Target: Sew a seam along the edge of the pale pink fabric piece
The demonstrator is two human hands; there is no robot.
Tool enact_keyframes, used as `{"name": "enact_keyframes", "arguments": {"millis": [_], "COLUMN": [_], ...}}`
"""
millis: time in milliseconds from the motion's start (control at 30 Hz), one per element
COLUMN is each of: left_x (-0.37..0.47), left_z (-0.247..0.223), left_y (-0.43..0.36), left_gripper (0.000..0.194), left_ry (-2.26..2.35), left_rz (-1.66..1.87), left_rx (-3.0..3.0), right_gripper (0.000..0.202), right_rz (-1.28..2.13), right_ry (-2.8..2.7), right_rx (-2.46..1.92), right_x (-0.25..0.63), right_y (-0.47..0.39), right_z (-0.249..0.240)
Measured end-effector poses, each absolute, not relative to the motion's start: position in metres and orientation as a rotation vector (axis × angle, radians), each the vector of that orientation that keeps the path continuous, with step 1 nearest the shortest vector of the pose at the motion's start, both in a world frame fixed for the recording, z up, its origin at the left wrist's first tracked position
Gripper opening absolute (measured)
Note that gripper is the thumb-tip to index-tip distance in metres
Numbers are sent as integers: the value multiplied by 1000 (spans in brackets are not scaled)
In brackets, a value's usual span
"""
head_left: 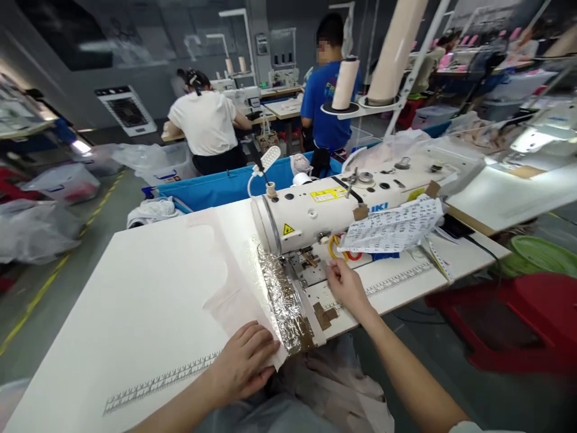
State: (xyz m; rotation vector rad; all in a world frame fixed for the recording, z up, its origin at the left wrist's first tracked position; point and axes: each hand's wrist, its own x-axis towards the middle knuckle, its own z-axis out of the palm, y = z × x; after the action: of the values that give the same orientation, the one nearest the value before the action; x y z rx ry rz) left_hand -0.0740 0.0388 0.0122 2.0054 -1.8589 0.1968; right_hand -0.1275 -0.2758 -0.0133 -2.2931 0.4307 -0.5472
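Note:
A pale pink fabric piece (229, 304) lies on the white table, running up beside the sewing machine (297, 210). My left hand (247, 358) is at its near end, fingers bent over the edge and thumb below. A shiny, crinkled foil-like strip (283, 300) covers the table between that fabric and the machine's needle plate (313, 270). To the right of the plate is my right hand (347, 288), raised a little with fingers curled and pressed together. What it holds, if anything, is too small to make out. More light cloth (329, 379) hangs over my lap.
Yellow and red scissor-like handles (345, 248) lie behind my right hand, under a printed paper sheet (394, 228). Thread cones (346, 84) stand above the machine. A blue cloth trough (225, 186) runs behind the table. Two people sit beyond; a red stool (532, 319) stands at right.

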Motion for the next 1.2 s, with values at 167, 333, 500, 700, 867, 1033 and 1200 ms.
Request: {"name": "enact_keyframes", "arguments": {"millis": [167,333,500,700,867,1033,1200], "left_x": [-78,-80,-92,-124,-137,-137,-134], "left_z": [5,-2,-9,-13,-7,-3,-2], "left_y": [44,49,35,24,31,35,38], "left_gripper": [17,9,38,43,49,46,47], "left_ry": [-1929,-1225,-381,-51,9,1,6], "left_rz": [290,4,16,-79,-176,-226,-281], "left_rx": [1967,1910,1699,1389,1241,1160,1115], "right_gripper": [45,38,28,24,27,21,21], "right_rz": [-803,-882,-707,-522,-466,-486,-391], "right_ry": [432,170,-50,-25,21,-15,-4], "right_rx": [-2213,-2249,-2029,-1844,-1926,-2117,-2076], "right_x": [-112,-131,-170,-192,-177,-166,-165], "right_y": [-281,-265,-209,-134,-106,-96,-97], "right_z": [-30,-22,-15,-11,-8,-9,-2]}}
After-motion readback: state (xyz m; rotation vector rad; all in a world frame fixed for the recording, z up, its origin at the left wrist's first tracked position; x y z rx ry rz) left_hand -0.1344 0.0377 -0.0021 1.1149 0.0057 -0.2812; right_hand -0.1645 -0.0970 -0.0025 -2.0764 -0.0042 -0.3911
